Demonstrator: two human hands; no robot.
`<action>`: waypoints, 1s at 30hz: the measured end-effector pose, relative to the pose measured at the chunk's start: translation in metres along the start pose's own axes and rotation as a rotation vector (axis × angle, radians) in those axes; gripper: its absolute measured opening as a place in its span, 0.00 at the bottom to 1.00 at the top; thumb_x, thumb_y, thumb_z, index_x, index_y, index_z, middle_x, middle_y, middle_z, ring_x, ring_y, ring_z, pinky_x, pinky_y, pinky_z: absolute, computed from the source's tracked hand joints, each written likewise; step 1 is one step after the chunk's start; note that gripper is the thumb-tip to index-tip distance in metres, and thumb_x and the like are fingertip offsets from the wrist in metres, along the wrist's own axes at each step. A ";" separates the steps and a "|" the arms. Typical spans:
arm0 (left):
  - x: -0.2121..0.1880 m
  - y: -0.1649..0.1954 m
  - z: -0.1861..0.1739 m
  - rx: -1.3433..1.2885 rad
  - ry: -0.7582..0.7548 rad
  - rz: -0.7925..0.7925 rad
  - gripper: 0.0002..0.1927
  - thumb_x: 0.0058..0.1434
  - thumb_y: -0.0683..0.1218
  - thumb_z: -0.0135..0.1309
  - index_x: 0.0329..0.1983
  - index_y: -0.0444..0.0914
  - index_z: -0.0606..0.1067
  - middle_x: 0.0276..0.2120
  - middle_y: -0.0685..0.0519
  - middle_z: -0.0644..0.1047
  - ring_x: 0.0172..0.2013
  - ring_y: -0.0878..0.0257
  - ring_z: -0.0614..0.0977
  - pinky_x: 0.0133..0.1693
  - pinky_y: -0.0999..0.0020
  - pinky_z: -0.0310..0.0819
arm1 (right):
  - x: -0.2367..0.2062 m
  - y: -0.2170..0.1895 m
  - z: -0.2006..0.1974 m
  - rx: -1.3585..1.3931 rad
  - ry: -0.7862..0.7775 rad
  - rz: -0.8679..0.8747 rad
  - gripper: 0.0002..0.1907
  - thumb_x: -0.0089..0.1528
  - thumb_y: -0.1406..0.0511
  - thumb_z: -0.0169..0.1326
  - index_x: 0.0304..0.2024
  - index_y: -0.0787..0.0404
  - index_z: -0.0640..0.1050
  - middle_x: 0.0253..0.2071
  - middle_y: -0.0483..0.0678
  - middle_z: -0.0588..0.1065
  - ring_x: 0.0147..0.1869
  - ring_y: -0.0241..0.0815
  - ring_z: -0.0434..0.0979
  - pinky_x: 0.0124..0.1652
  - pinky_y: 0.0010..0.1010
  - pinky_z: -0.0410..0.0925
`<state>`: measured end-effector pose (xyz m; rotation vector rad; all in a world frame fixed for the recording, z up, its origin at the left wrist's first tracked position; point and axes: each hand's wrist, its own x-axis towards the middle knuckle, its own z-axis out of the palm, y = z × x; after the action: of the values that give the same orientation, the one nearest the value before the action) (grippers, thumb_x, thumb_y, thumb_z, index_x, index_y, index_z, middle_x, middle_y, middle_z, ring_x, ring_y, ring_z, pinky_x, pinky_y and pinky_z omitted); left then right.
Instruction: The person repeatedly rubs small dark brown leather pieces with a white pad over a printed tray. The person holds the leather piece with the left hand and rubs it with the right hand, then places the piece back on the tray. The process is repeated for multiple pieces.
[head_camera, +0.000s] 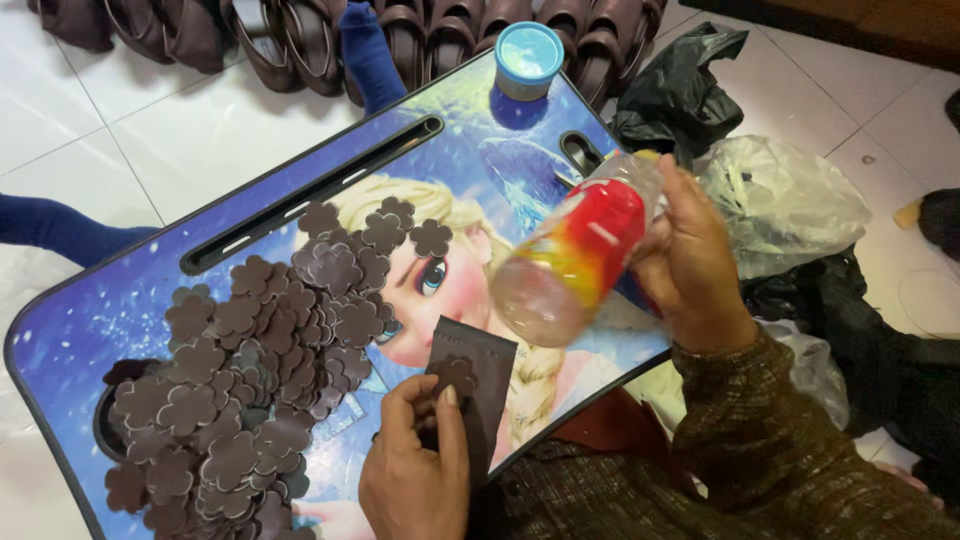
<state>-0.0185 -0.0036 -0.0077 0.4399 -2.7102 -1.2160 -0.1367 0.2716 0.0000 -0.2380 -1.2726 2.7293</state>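
My left hand (412, 470) pinches a brown flower-shaped cutout (457, 374) against a dark brown strap piece (485, 385) at the near edge of a blue cartoon-printed lap table (130, 290). My right hand (690, 265) grips a clear plastic bottle (575, 262) with a red and yellow label, held tilted above the table with its base toward me. A heap of several brown flower cutouts (255, 370) covers the table's left half.
A blue-lidded round tub (527, 58) stands at the table's far corner. Brown sandals (420, 35) line the back. A black bag (675, 85) and a clear plastic bag (785, 200) lie on the tiled floor to the right. Blue-sleeved limbs (60, 228) of another person lie at left.
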 end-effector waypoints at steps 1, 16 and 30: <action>0.000 0.001 0.000 0.015 0.013 0.032 0.11 0.59 0.50 0.61 0.43 0.42 0.79 0.29 0.55 0.84 0.28 0.61 0.86 0.31 0.63 0.77 | -0.002 -0.005 0.002 -0.048 -0.058 -0.145 0.10 0.76 0.63 0.48 0.51 0.64 0.72 0.42 0.48 0.78 0.41 0.36 0.80 0.39 0.27 0.74; -0.021 -0.004 -0.015 0.331 0.170 0.401 0.14 0.58 0.49 0.65 0.48 0.46 0.83 0.34 0.56 0.77 0.37 0.57 0.77 0.40 0.59 0.67 | -0.015 -0.065 0.084 -1.685 -0.501 -1.319 0.11 0.72 0.75 0.57 0.56 0.71 0.76 0.50 0.58 0.77 0.50 0.48 0.82 0.48 0.32 0.76; -0.022 -0.003 -0.005 0.389 0.152 0.510 0.16 0.59 0.49 0.64 0.50 0.45 0.82 0.36 0.57 0.75 0.40 0.58 0.76 0.43 0.60 0.68 | -0.079 0.031 0.092 -1.401 -0.898 -0.690 0.17 0.57 0.72 0.63 0.49 0.59 0.81 0.40 0.47 0.74 0.40 0.45 0.77 0.38 0.34 0.70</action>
<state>0.0040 -0.0023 -0.0072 -0.1220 -2.6764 -0.5071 -0.0787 0.1691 0.0417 1.1644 -2.5424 0.9369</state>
